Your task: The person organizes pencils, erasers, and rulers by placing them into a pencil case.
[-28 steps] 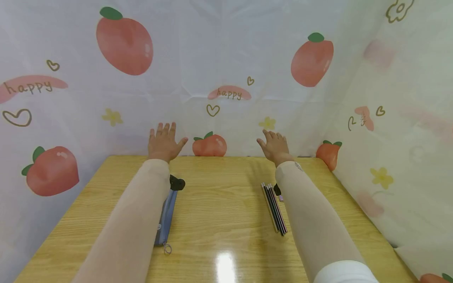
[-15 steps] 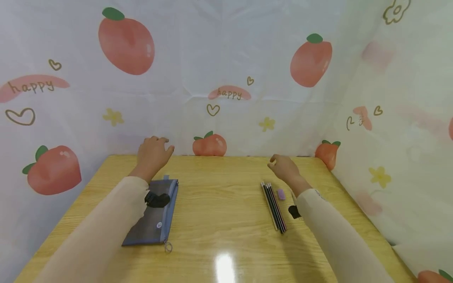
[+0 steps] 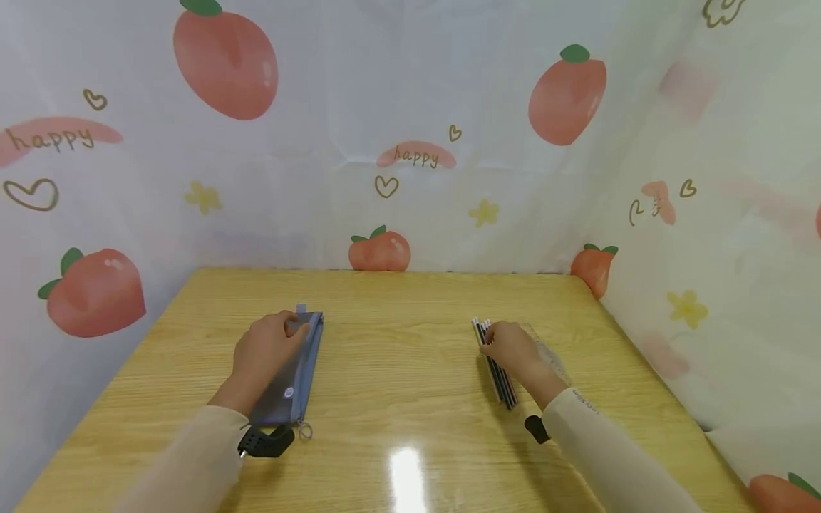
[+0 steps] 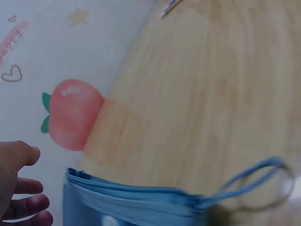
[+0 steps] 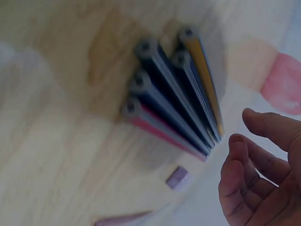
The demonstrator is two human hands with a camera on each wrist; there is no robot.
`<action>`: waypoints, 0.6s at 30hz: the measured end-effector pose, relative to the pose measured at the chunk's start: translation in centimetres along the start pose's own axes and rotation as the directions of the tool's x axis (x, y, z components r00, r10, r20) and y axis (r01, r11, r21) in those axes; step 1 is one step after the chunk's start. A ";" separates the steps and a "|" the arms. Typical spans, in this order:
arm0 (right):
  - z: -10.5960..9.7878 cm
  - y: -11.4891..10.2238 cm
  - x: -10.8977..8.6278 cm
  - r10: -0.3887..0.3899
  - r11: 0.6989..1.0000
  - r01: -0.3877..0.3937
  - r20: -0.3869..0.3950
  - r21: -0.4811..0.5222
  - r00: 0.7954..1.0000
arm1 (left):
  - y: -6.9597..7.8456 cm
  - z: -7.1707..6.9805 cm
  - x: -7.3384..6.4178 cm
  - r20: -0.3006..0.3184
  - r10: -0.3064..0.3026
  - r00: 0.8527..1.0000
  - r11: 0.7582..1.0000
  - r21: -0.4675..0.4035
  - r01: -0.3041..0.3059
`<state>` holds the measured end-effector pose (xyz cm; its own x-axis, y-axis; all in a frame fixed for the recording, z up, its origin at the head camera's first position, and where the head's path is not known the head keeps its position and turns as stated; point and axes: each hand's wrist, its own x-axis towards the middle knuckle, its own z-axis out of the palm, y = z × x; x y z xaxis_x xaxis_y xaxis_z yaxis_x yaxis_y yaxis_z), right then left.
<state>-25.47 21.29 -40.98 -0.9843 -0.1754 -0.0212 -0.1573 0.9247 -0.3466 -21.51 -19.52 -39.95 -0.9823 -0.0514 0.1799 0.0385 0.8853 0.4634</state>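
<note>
A blue zip pencil pouch [image 3: 276, 406] lies flat on the left of the table, a ring at its near end. Over its far part is my left hand [image 3: 263, 349], fingers loosely bent; in the left wrist view its fingertips stand beside the pouch [image 4: 136, 207], apart from it. On the right lies a bundle of several pencils [image 3: 504, 390], mostly dark. My right hand [image 3: 516, 356] hovers at their far half and partly covers them. Thumb and fingers are apart there, with nothing between them in the right wrist view. A small purple eraser [image 5: 177, 178] lies beside the pencils [image 5: 171, 89].
A clear, ruler-like strip [image 3: 548, 354] lies to the right of the right hand, partly hidden by it. The wooden table [image 3: 398, 356] ends at a fruit-print cloth [image 3: 410, 71] behind and on both sides. Dark cameras [image 3: 266, 442] sit on the wrists.
Both hands have come down and back from the far table edge, the left to the pouch and the right to the pencils. Their spread fingers have bent. Pouch and pencils lie where they were.
</note>
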 end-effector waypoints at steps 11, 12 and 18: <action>1.6 -0.5 -0.5 0.001 1.000 -0.001 -0.035 -0.004 0.999 | 0.2 2.2 -2.4 0.024 -0.029 0.999 1.000 0.005 0.029; 1.7 -0.5 -0.5 0.000 1.000 0.000 -0.047 -0.010 0.999 | 0.2 2.3 -2.4 0.019 -0.025 1.000 1.000 0.005 0.025; 1.8 -1.2 -0.7 -0.001 0.999 -0.002 -0.085 -0.035 0.996 | 0.0 2.9 -2.4 -0.011 -0.019 1.000 0.999 0.027 0.020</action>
<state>-24.49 19.71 -42.26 -0.9874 -0.1468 0.0585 -0.1578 0.9363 -0.3138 -19.65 -18.05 -42.89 -0.9808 -0.0737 0.1803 0.0142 0.8962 0.4433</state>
